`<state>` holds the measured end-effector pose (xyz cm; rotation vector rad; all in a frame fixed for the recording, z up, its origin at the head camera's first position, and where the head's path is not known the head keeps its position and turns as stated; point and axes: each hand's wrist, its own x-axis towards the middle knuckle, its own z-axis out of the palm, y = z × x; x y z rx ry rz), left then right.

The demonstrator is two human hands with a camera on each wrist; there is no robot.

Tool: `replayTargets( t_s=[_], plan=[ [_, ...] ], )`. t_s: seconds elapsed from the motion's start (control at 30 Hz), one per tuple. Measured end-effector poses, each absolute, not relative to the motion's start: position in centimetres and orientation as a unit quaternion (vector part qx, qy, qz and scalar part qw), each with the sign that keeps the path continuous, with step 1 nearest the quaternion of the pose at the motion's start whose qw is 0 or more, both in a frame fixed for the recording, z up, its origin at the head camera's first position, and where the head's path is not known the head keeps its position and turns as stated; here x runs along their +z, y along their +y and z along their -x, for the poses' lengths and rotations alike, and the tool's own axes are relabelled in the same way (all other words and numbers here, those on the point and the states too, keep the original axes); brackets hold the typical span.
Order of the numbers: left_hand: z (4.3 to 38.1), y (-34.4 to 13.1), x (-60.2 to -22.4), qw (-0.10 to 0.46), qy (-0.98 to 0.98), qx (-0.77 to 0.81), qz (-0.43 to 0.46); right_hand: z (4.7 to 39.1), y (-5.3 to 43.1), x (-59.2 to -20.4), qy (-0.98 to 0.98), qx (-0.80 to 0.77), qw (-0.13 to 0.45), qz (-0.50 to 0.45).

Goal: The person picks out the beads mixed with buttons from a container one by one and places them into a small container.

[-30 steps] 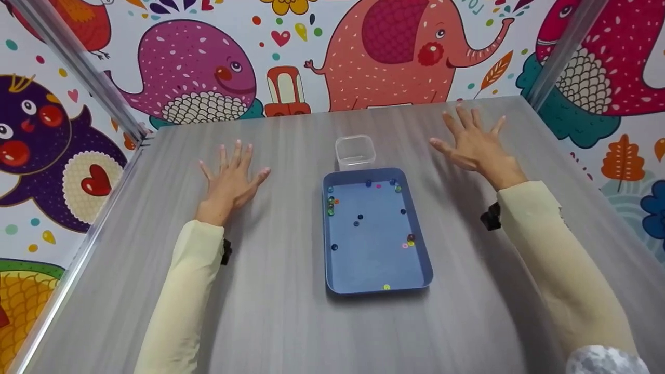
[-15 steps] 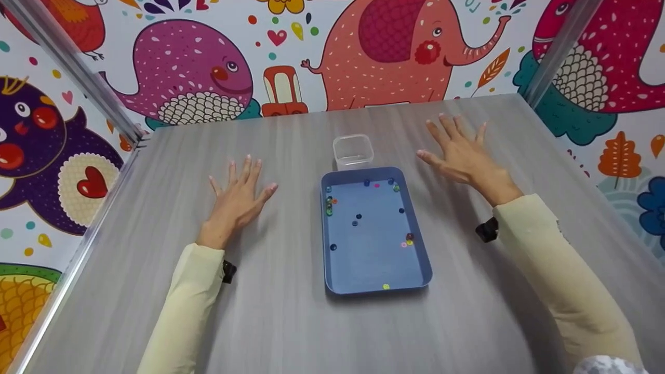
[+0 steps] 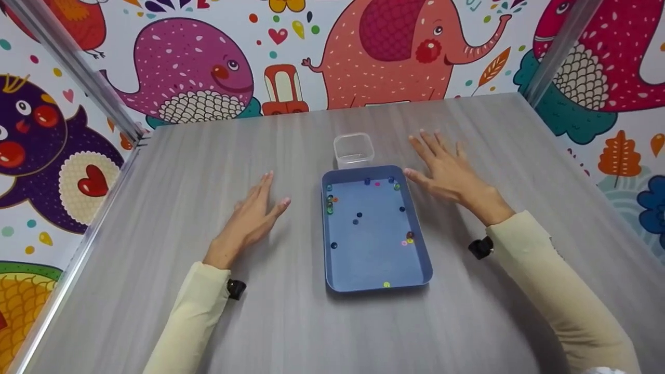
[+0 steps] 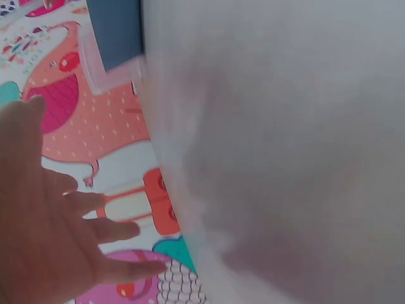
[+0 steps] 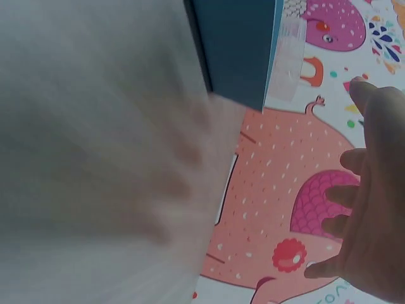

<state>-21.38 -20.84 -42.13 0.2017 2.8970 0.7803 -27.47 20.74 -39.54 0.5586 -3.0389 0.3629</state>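
A blue rectangular tray (image 3: 376, 265) lies on the table, with several small dark, green and brown beads and flat yellow, pink and orange pieces scattered inside. Against its far side stands a clear plastic box (image 3: 354, 149). My left hand (image 3: 247, 221) hovers left of the tray, fingers straight and thumb apart, holding nothing. On the other side, my right hand (image 3: 449, 174) is over the table beside the tray's far right corner, fingers spread, with its thumb tip close to the rim. Both wrist views show extended fingers and the tray's outer wall (image 4: 117, 31).
The grey wood-grain table (image 3: 280, 322) reaches back to a wall (image 3: 301, 47) printed with cartoon animals. Metal posts (image 3: 78, 67) rise at the left and right back corners. A black wrist camera (image 3: 236, 289) is strapped to each wrist.
Both hands have moved inward and nearer the tray, also coming back towards the body. The left hand has turned, its fingers closer together. Tray and clear box stay in place.
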Motion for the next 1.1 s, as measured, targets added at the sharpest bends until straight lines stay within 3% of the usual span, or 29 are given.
replayTargets(
  t_s=[0.47, 0.73, 1.1],
  plan=[
    [19.1, -17.4, -41.3, 0.145, 0.91, 0.383, -0.066, 25.7, 17.8, -39.4, -0.957, 0.184, -0.013, -0.224],
    [18.4, -16.1, -41.5, 0.227, 0.86, 0.453, -0.065, 25.3, 17.0, -39.3, -0.93, 0.288, -0.072, -0.216],
    [18.5, -14.8, -42.1, 0.263, 0.779, 0.569, 0.0, 25.4, 15.5, -39.1, -0.88, 0.408, -0.134, -0.201]
  ],
)
